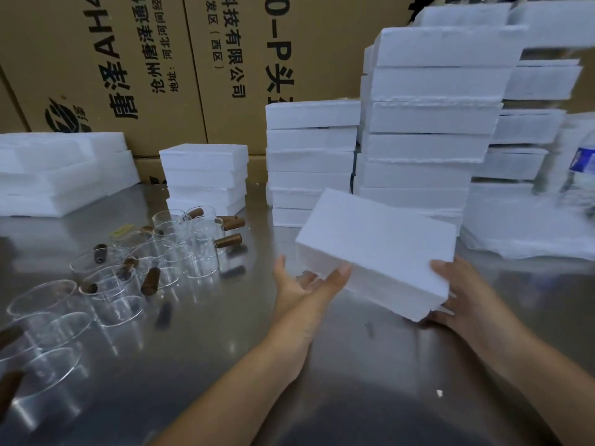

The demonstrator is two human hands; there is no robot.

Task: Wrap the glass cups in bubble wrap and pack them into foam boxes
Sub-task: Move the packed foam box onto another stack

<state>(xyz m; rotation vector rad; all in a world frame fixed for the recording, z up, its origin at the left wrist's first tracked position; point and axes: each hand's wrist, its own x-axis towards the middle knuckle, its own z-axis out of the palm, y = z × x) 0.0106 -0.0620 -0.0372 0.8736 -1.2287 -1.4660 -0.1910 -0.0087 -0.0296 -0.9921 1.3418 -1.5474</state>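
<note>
A closed white foam box (376,249) is tilted above the steel table (225,333), held between both hands. My left hand (302,284) supports its near left edge from below, palm up, thumb and fingers around the corner. My right hand (460,294) grips its right end, thumb on the side and fingers underneath. Several clear glass cups (135,272) with brown wooden handles stand and lie in a cluster on the left of the table.
Tall stacks of white foam boxes (428,123) rise behind the held box, with shorter stacks (206,175) to their left. Foam sheets (61,175) lie far left, bubble wrap (528,233) and a water bottle (579,169) far right. Cardboard cartons (161,66) form the back wall.
</note>
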